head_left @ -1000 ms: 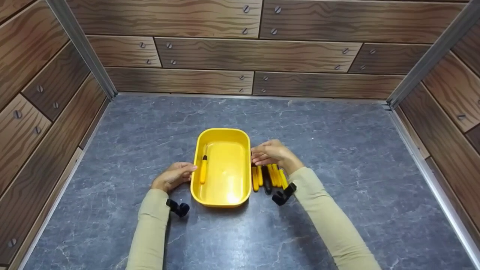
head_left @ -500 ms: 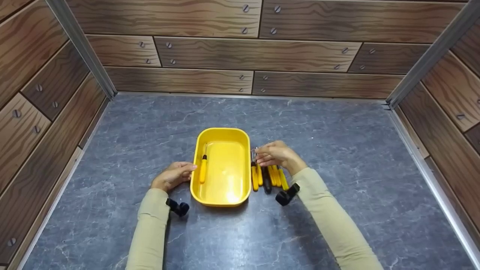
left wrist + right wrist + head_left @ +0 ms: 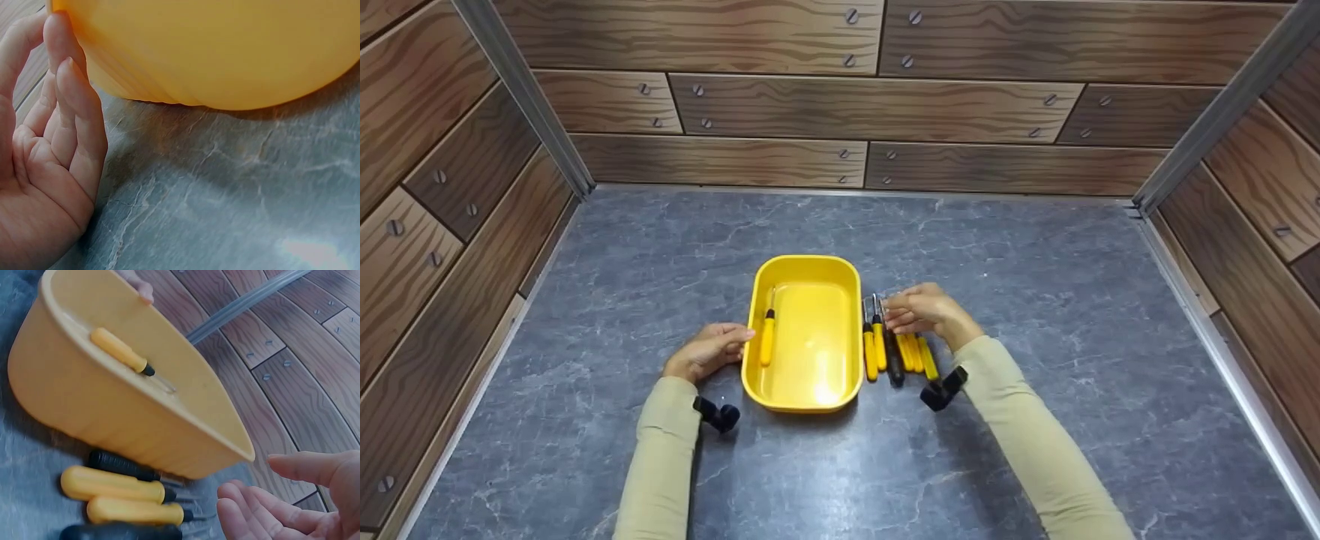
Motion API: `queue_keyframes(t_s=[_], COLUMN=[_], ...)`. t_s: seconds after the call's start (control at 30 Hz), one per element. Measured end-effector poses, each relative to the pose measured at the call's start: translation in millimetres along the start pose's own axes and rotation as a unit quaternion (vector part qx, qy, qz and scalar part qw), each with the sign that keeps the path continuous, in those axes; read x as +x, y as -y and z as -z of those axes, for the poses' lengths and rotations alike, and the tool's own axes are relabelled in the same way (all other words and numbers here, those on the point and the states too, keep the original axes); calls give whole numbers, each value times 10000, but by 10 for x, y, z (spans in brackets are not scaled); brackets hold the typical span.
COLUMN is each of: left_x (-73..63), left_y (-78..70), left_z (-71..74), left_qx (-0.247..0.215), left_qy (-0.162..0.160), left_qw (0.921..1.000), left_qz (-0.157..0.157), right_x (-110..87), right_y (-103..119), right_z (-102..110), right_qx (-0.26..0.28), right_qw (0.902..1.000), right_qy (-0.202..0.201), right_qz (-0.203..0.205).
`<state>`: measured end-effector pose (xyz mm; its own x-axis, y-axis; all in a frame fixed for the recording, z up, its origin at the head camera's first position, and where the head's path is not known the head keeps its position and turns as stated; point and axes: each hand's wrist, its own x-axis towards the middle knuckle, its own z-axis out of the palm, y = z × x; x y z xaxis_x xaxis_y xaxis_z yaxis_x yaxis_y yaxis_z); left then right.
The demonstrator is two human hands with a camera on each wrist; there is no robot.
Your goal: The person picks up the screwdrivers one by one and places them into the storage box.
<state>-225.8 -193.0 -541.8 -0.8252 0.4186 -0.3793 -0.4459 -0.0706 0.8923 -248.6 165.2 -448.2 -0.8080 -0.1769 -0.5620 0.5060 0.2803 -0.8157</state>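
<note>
A yellow plastic box (image 3: 817,352) stands in front of me. My left hand (image 3: 706,352) pinches its left rim, thumb on top and fingers outside. Inside, along the left wall, lies one hand tool (image 3: 767,341) with a yellow handle, black collar and thin metal shaft. My right hand (image 3: 928,311) hovers over the shaft ends of a row of similar tools beside the box's right side. In the right wrist view its thumb and fingers (image 3: 242,500) are apart, with nothing between them. The row has yellow-handled tools (image 3: 879,346) and a black-handled tool (image 3: 894,364). Some tips are hidden beneath the hand.
The dark marbled tabletop (image 3: 1035,285) surrounds the box on every side. Wood-patterned panels (image 3: 780,112) rise at the back and both sides, joined by metal corner strips (image 3: 1207,120). A black wrist camera mount (image 3: 943,388) hangs from the right sleeve near the tool handles.
My right hand has shifted right, away from the box, uncovering the metal shafts of the leftmost yellow-handled tools. The left hand and the box have stayed in place.
</note>
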Motion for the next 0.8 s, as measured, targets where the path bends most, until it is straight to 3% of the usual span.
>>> queue_keyframes(t_s=[0.27, 0.8], left_x=[0, 2], left_y=[-6, -7], left_z=[-8, -13], left_qx=[11, 28], left_qy=[-70, -124], left_qw=[10000, 9999], left_qz=[37, 29], right_x=[23, 8], right_y=[-107, -244], right_z=[81, 260], right_qx=[-261, -361], right_qw=[9992, 9980], right_qy=[-270, -387], right_qz=[-110, -349])
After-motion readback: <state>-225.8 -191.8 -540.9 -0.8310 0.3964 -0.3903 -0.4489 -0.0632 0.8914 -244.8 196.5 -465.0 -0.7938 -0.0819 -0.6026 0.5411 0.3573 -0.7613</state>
